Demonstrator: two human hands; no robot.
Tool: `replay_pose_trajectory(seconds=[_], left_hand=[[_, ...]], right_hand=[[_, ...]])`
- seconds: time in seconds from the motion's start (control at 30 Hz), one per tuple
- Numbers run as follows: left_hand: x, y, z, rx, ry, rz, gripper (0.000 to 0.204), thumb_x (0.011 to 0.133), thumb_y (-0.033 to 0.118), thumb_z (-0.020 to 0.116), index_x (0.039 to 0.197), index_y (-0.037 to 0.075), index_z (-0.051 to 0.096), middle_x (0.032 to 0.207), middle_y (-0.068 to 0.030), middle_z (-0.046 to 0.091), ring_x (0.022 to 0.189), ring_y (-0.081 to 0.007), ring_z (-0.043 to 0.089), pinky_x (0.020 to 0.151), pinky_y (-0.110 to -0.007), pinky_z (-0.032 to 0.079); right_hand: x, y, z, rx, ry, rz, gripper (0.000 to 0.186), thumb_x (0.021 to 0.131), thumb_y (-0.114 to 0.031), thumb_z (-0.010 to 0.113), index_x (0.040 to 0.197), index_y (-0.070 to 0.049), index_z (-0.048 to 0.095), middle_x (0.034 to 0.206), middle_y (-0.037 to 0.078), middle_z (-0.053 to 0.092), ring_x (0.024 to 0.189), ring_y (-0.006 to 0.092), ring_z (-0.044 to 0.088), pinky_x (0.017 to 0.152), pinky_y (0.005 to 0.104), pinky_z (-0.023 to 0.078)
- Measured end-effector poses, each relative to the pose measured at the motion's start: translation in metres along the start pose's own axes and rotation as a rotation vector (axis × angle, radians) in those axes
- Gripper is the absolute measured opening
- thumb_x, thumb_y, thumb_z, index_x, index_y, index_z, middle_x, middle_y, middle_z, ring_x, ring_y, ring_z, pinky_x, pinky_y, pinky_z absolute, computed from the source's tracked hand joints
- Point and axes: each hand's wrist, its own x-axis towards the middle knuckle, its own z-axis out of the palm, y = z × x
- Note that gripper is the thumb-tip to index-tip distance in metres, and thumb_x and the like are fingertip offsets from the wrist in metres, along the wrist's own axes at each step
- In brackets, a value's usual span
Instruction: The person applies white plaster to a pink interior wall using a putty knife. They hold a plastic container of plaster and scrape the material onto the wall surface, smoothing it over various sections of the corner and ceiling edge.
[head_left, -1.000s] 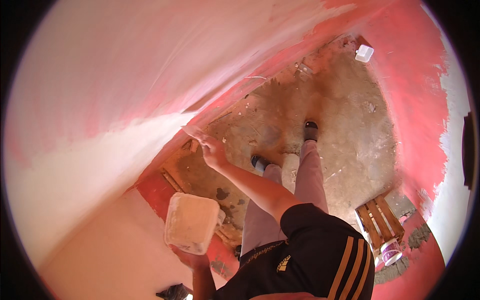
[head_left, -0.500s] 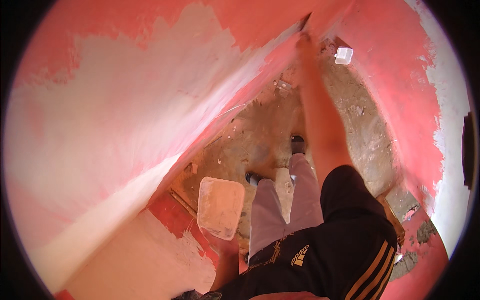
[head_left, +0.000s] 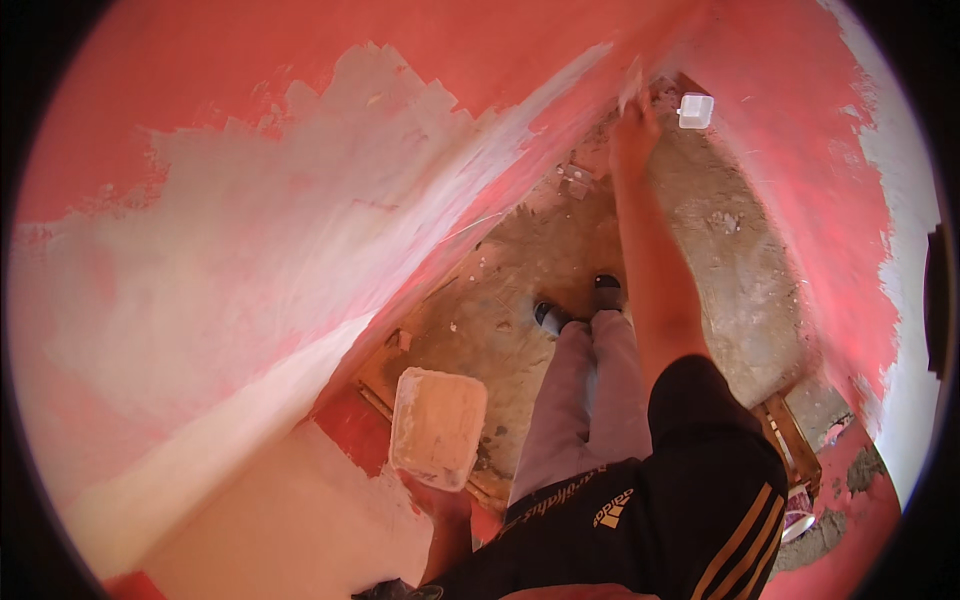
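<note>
My left hand (head_left: 440, 500) grips the lower edge of a pale, smeared plastic tub (head_left: 438, 430), held up near the left wall. My right arm stretches far ahead, and my right hand (head_left: 633, 135) is closed close to the far end of the left wall (head_left: 300, 190). A thin whitish thing (head_left: 633, 88) shows at its fingertips, too blurred to name. That wall is red above, with a jagged-edged whitish coat spread across its middle.
A small white square container (head_left: 696, 111) is by the far corner. The red right wall (head_left: 800, 150) turns whitish at its outer edge. The rough brown floor (head_left: 740, 260) has debris. A wooden piece (head_left: 790, 440) and a white-and-purple bucket (head_left: 797, 515) stand at lower right.
My right hand has come down and slightly right from the wall's far end. The tub has dropped slightly. My feet and legs have shifted right and closer together.
</note>
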Motion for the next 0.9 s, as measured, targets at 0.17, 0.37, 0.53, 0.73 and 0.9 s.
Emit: replay_pose_trajectory(seconds=[0.17,0.37,0.53,0.73,0.9], left_hand=[[0.001,-0.012,-0.009,-0.100,-0.034,-0.009,0.052,0.106,0.038,0.039,0.148,0.009,0.033,0.147,-0.0126,0.041,0.135,-0.0284,0.043,0.110,-0.043,0.041],[0.008,0.026,-0.058,-0.090,-0.061,0.144,0.059,0.104,0.050,0.037,0.148,0.012,0.030,0.148,-0.0124,0.038,0.137,-0.0301,0.040,0.112,-0.046,0.037],[0.021,0.029,-0.070,-0.159,-0.027,0.236,0.064,0.103,0.056,0.037,0.148,0.013,0.026,0.148,-0.0123,0.035,0.138,-0.0309,0.039,0.112,-0.048,0.037],[0.018,0.055,-0.058,-0.277,0.018,0.341,0.055,0.106,0.046,0.036,0.145,0.008,0.032,0.142,-0.0116,0.043,0.134,-0.0268,0.044,0.111,-0.044,0.039],[0.017,0.066,0.000,-0.456,-0.178,0.341,0.054,0.106,0.041,0.038,0.148,0.011,0.023,0.143,-0.0112,0.040,0.136,-0.0267,0.041,0.111,-0.044,0.038]], right_hand=[[-0.045,-0.028,0.034,-0.252,-0.094,0.021,0.039,0.100,-0.018,0.049,0.136,-0.002,0.055,0.105,0.014,0.066,0.096,0.0200,0.060,0.087,0.0349,0.047],[-0.322,-0.058,0.051,0.172,-0.641,0.180,0.033,0.099,-0.007,0.054,0.130,0.000,0.061,0.127,0.016,0.066,0.120,0.0198,0.059,0.101,0.0322,0.044],[-0.299,-0.063,-0.032,0.268,-0.466,0.540,0.028,0.100,-0.007,0.052,0.126,-0.001,0.059,0.100,0.010,0.066,0.091,0.0180,0.063,0.083,0.0335,0.052],[-0.205,-0.255,-0.095,0.634,-0.699,0.533,0.025,0.101,-0.007,0.052,0.125,-0.004,0.053,0.101,0.009,0.065,0.086,0.0217,0.064,0.075,0.0365,0.053],[-0.175,-0.361,-0.127,0.674,-0.757,0.512,0.026,0.101,-0.010,0.053,0.127,-0.006,0.052,0.106,0.010,0.066,0.090,0.0227,0.066,0.075,0.0376,0.053]])
